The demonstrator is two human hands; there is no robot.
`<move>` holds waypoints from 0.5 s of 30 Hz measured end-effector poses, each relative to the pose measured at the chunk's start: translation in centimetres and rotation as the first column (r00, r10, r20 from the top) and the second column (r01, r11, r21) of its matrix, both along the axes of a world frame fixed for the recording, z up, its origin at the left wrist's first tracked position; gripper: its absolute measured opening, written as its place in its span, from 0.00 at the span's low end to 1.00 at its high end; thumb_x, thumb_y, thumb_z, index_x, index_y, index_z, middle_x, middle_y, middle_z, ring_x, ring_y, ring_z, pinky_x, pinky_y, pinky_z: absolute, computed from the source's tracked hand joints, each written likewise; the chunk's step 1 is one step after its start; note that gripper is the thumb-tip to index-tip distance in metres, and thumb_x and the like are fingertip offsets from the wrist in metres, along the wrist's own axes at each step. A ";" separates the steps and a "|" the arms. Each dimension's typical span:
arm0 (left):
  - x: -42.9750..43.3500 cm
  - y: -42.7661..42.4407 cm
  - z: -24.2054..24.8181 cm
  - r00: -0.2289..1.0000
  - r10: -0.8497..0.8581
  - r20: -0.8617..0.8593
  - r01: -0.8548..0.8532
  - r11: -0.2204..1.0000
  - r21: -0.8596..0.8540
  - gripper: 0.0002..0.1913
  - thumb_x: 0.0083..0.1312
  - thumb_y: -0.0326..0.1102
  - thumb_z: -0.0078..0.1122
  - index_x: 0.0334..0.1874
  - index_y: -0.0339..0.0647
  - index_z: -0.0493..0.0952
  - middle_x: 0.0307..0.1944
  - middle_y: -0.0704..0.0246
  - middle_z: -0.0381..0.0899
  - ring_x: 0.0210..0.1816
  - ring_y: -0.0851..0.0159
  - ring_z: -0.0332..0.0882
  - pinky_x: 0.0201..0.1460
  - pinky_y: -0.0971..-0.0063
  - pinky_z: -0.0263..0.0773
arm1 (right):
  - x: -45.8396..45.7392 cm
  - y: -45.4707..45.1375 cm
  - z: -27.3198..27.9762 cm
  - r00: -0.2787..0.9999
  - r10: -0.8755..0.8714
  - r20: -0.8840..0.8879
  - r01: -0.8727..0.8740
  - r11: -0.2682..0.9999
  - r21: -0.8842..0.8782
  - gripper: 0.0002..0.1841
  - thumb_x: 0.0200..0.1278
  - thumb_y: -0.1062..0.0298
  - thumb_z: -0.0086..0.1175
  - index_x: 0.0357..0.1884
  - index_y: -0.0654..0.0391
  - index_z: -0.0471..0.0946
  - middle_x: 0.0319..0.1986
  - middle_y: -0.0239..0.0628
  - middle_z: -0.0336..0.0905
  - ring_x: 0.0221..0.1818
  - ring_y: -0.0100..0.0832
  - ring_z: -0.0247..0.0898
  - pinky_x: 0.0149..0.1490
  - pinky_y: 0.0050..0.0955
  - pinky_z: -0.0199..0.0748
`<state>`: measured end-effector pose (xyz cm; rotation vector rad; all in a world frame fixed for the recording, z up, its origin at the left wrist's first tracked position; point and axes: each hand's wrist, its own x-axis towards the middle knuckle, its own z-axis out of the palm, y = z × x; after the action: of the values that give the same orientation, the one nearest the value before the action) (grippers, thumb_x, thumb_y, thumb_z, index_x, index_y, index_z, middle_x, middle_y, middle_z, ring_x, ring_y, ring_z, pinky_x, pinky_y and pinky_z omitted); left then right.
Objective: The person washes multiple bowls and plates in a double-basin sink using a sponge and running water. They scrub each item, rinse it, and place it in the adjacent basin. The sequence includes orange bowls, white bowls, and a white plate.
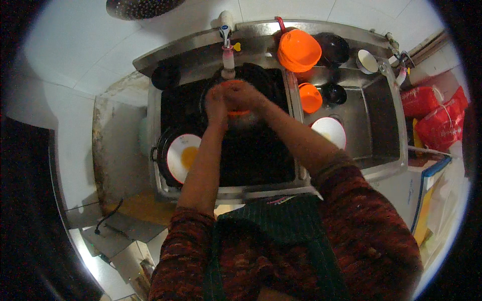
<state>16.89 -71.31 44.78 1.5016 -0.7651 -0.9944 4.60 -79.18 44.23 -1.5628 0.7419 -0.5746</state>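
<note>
Both my hands are together under the faucet [226, 35] at the left basin of a steel sink [298, 165]. My left hand [216, 99] is at the left side of an orange bowl [238, 113], and my right hand [243, 94] lies over its inside. The hands hide much of the bowl, and blur hides the fingers. Below and around it is a dark round vessel [263, 75]. To the left of my left forearm, a white plate with an orange-yellow middle [175, 154] rests on a black pan [162, 165].
Stacked orange bowls [301, 49] and a black bowl [333, 49] stand behind the right basin, near a white cup [367, 62]. Another orange bowl [310, 98], a small black bowl [334, 94] and a white plate [331, 129] are at that basin. Red bags [438, 116] sit beyond a second faucet [403, 62].
</note>
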 end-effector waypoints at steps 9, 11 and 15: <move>4.3 0.1 -4.4 0.988 0.016 0.152 -0.044 0.982 0.184 0.27 0.75 0.54 0.55 0.60 0.34 0.78 0.45 0.60 0.83 0.48 0.58 0.81 0.54 0.61 0.77 | -3.9 -2.3 -1.6 0.741 -0.263 -0.618 -0.399 0.568 -0.720 0.13 0.51 0.60 0.71 0.38 0.52 0.89 0.39 0.46 0.84 0.44 0.51 0.80 0.53 0.50 0.80; 4.7 0.1 -4.7 0.998 0.052 0.027 -0.056 0.973 0.225 0.27 0.75 0.54 0.55 0.60 0.33 0.78 0.44 0.60 0.84 0.48 0.56 0.82 0.52 0.59 0.77 | -2.4 -1.7 -3.1 0.816 -0.438 -0.377 -0.084 0.556 -0.827 0.11 0.49 0.59 0.71 0.34 0.52 0.89 0.40 0.47 0.83 0.44 0.53 0.79 0.53 0.50 0.79; 5.2 -0.8 -4.8 0.881 -0.070 0.469 0.042 0.997 0.069 0.29 0.74 0.55 0.56 0.60 0.33 0.78 0.45 0.57 0.84 0.49 0.54 0.82 0.45 0.58 0.78 | 0.2 -1.3 -5.9 0.808 -0.539 -0.237 0.313 0.734 -0.602 0.12 0.49 0.59 0.71 0.35 0.53 0.89 0.40 0.47 0.83 0.42 0.51 0.79 0.51 0.49 0.79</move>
<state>22.06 -72.07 39.95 1.8095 -1.1370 -0.6969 4.81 -80.49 38.29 -2.0807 1.3810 -0.8810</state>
